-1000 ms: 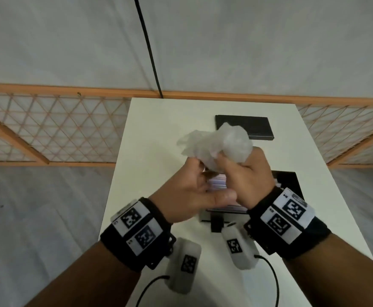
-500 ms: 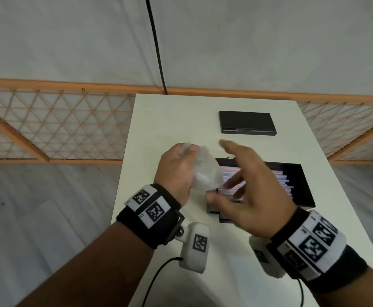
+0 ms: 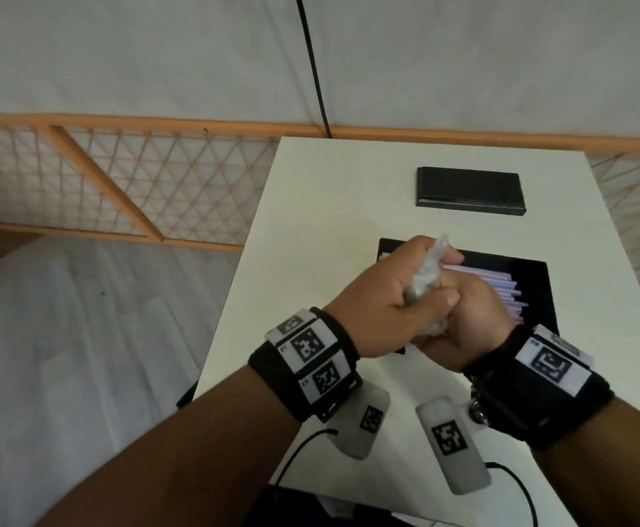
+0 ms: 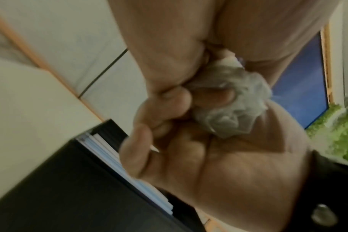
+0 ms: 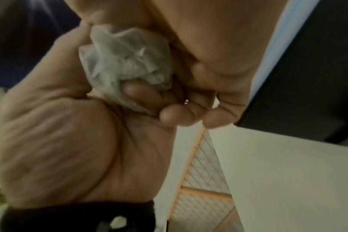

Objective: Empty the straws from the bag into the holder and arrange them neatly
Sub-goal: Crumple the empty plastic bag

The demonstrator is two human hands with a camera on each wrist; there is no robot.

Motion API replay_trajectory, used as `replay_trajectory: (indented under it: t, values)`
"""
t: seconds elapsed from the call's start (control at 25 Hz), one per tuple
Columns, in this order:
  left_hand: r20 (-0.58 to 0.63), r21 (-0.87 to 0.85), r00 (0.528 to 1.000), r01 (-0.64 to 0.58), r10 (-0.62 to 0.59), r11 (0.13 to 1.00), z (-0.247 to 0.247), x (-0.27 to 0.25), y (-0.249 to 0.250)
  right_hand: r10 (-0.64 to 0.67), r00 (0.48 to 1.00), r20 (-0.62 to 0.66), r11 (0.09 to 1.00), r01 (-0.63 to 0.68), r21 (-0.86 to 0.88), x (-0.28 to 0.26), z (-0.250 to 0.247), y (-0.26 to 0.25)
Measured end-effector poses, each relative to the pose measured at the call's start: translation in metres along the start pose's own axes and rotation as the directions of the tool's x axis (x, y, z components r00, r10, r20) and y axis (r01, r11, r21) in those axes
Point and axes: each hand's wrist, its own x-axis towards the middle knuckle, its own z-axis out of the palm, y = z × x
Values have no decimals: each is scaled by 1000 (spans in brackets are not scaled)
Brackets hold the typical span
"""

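A crumpled clear plastic bag (image 3: 428,268) is squeezed into a small wad between both hands, above the near left part of the black holder (image 3: 531,294). My left hand (image 3: 383,302) curls round the bag from the left. My right hand (image 3: 470,317) grips it from the right and below. Pink and pale straws (image 3: 501,289) lie side by side in the holder, partly hidden by the hands. The left wrist view shows the bag (image 4: 230,108) in curled fingers with the straws (image 4: 109,158) and holder (image 4: 50,188) beside it. In the right wrist view the bag (image 5: 127,66) is wadded between both palms.
A flat black rectangular lid or box (image 3: 470,192) lies at the far side of the white table (image 3: 311,222). An orange-framed lattice fence (image 3: 140,184) runs behind and left of the table. A black cable (image 3: 312,70) runs down the wall.
Half a second ago my left hand alone held the bag and my right hand was open. Now the right hand has closed on the bag and both hands squeeze it smaller.
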Motion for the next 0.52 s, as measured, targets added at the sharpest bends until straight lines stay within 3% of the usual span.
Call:
replay_trajectory:
  t: [0.12, 0.24, 0.32, 0.4, 0.44, 0.48, 0.52]
  values:
    - [73, 31, 992, 97, -99, 995, -7, -13, -6, 179, 982, 54, 963, -164, -214, -2, 1, 13]
    - [-69, 146, 990, 133, -124, 980, -21, -29, -13, 240, 952, 190, 944, -184, -273, -11, 11, 15]
    - [-151, 128, 973, 194, -175, 973, -40, -40, -22, 90, 979, 183, 893, 1, -449, -9, 25, 24]
    - [-84, 2, 967, 242, -241, 970, -64, -55, -32, -137, 978, 156, 696, 208, -688, -5, 56, 43]
    - [-36, -35, 967, 250, -251, 968, -77, -66, -36, -175, 975, 136, 650, 218, -728, 1, 73, 56]
    - [3, -28, 970, 243, -243, 970, -93, -77, -41, -166, 982, 94, 692, 184, -698, 10, 91, 71]
    - [31, 20, 973, 229, -230, 973, -110, -91, -47, -89, 996, 21, 799, 84, -596, 20, 108, 86]
